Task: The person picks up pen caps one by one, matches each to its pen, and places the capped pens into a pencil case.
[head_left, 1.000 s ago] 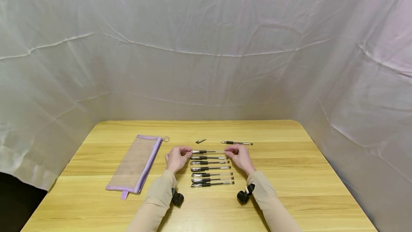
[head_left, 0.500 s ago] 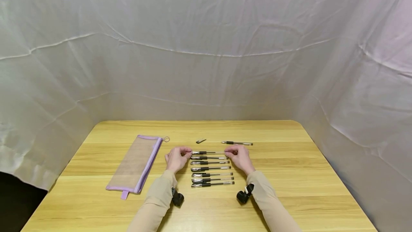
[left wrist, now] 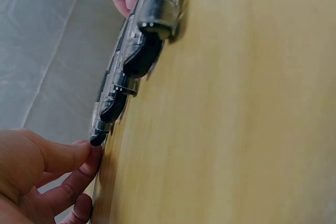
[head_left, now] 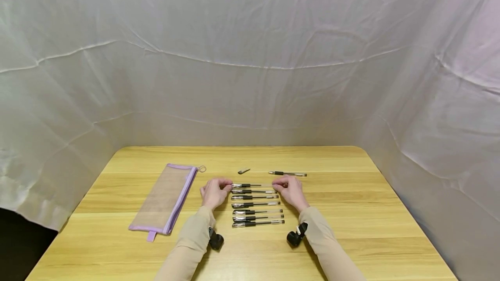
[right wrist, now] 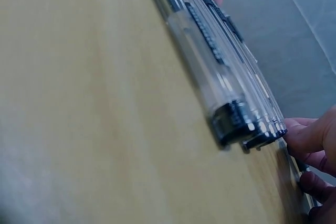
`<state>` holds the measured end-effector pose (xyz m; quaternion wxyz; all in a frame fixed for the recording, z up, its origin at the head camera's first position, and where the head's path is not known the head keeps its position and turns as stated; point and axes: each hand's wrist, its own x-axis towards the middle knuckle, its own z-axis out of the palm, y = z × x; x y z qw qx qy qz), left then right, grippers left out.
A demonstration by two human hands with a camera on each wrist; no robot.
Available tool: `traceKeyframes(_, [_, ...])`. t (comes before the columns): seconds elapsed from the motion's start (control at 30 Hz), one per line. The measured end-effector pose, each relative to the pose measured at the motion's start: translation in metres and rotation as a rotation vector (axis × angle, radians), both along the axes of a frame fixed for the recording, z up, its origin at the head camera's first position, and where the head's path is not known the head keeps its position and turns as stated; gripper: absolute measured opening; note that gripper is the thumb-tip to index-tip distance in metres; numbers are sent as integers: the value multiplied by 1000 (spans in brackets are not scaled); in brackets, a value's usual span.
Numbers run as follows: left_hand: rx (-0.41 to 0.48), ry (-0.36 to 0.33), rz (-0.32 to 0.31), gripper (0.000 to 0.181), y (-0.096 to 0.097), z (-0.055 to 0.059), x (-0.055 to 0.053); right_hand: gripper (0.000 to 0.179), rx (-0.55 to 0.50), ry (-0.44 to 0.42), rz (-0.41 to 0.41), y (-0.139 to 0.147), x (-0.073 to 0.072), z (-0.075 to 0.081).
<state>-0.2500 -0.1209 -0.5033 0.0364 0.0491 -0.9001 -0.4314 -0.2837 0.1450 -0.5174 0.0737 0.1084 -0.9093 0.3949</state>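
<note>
Several clear-barrelled black gel pens lie in a stack of rows in the head view, caps to the left. My left hand [head_left: 213,191] pinches the cap end of the farthest gel pen [head_left: 245,185] in that stack, thumb against forefinger. At the other end of the same pen, my right hand [head_left: 291,190] pinches its tail, which the fingertips hide. Just below it lies a second pen [head_left: 251,191], with the nearest pen [head_left: 258,223] at the bottom of the stack. Dark cap tips [left wrist: 142,56] line up in the left wrist view, and black tail plugs [right wrist: 233,121] in the right wrist view.
Beyond the stack lie a loose pen cap [head_left: 244,171] and an uncapped pen [head_left: 287,173] with its tip to the left. A purple-edged mesh zip pouch [head_left: 164,198] lies flat on the left of the wooden table [head_left: 351,229]. Grey fabric [head_left: 250,94] hangs around it.
The pen between my hands has shifted slightly toward me, closer to the row below. Both hands keep their pinch; the other pens, pouch and loose cap stay in place.
</note>
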Motion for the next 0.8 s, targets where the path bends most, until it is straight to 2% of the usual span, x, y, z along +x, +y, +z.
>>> traceKeyframes(0.1, [13,-3,2,17,0,0,1,10,-14,-6,-2,1,1,0])
traceKeyframes(0.27, [63,-8,8,19,1,0,4,16,-115,-52,-19,6,5,1])
traceKeyframes(0.5, [87,49,14,18,-1,0,7,22,-193,-41,-107,24,7,3])
traceKeyframes(0.63, [99,82,9,18,-3,-1,7,26,-213,-20,-164,36,6,3])
traceKeyframes(0.8, [127,90,17,19,-5,-1,8,38,-163,1,-240,50,2,1])
